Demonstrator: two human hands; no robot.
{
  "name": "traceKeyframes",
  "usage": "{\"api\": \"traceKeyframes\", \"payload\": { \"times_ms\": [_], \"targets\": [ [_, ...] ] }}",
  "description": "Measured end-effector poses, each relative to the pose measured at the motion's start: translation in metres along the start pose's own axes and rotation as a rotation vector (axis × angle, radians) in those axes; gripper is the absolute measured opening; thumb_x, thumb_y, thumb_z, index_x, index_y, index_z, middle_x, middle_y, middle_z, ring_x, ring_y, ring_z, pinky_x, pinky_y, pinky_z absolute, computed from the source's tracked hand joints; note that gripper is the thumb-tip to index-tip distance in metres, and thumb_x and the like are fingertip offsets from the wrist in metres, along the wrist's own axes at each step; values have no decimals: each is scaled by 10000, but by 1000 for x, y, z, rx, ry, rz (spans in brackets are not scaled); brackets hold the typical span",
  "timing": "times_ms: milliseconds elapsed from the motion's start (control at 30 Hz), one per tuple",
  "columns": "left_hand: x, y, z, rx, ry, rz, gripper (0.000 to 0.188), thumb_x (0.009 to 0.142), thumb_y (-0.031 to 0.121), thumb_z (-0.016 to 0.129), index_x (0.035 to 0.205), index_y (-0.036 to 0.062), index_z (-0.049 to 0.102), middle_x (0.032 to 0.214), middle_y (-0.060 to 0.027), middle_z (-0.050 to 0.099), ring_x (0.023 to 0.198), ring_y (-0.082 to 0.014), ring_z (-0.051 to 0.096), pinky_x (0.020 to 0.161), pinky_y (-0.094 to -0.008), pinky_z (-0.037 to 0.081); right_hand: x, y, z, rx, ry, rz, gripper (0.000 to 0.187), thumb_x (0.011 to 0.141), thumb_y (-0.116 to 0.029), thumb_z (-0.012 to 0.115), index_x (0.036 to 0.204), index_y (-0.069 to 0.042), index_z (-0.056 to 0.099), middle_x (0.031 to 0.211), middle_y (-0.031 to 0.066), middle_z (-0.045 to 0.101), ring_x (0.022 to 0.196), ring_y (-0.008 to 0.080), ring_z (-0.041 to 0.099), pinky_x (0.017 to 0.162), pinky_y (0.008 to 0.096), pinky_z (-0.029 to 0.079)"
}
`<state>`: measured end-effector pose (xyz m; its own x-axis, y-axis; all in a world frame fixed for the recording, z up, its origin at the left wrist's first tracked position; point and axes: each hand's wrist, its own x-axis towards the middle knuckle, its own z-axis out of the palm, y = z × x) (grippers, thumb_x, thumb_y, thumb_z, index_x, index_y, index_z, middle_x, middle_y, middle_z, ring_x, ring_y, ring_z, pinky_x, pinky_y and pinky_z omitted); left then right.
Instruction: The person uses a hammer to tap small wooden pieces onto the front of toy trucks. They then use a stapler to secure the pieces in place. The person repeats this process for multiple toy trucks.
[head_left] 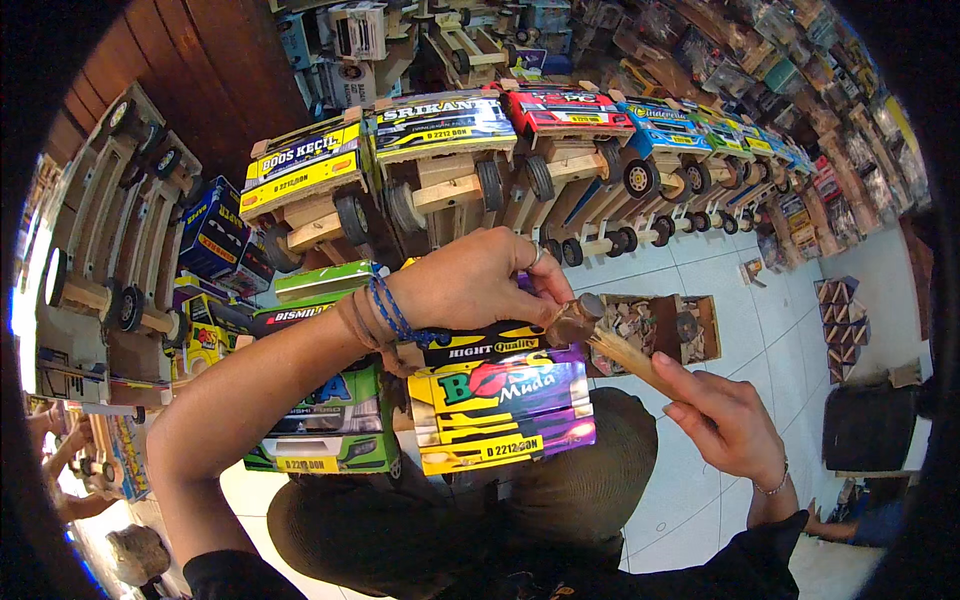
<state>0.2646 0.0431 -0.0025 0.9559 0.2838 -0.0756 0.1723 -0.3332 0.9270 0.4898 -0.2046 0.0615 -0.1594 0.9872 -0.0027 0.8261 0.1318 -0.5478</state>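
Observation:
My right hand [728, 420] grips a hammer by its wooden handle [640, 365]. The rounded, dark hammer head [577, 318] is right beside the fingertips of my left hand [485, 280]. Those fingertips are pinched together over the top right edge of a toy truck [505, 410] with a yellow, black and purple printed front. Whatever they hold, if anything, is hidden. The truck is in front of me, above my lap. To its left, partly under my left forearm, is a green toy truck [325, 435].
Behind my hands, a row of wooden toy trucks [445, 125] with black wheels curves to the right. A shallow wooden box [714, 330] of scraps lies on the tiled floor [760, 390]. More truck frames [100, 240] lean at left. Other people's hands [75, 450] show at left.

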Motion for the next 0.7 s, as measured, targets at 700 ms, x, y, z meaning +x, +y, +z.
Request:
{"api": "traceKeyframes", "payload": {
  "times_ms": [700],
  "targets": [
    [-4, 1, 7, -11, 60, 63, 247, 876, 134, 764, 1096, 22, 752, 843, -22, 697, 784, -66, 604, 715, -252, 504, -4, 0, -2, 18, -29, 12, 623, 917, -37, 700, 1502, -152, 519, 804, 114, 657, 642, 254, 626, 602, 359, 522]
  ]
}}
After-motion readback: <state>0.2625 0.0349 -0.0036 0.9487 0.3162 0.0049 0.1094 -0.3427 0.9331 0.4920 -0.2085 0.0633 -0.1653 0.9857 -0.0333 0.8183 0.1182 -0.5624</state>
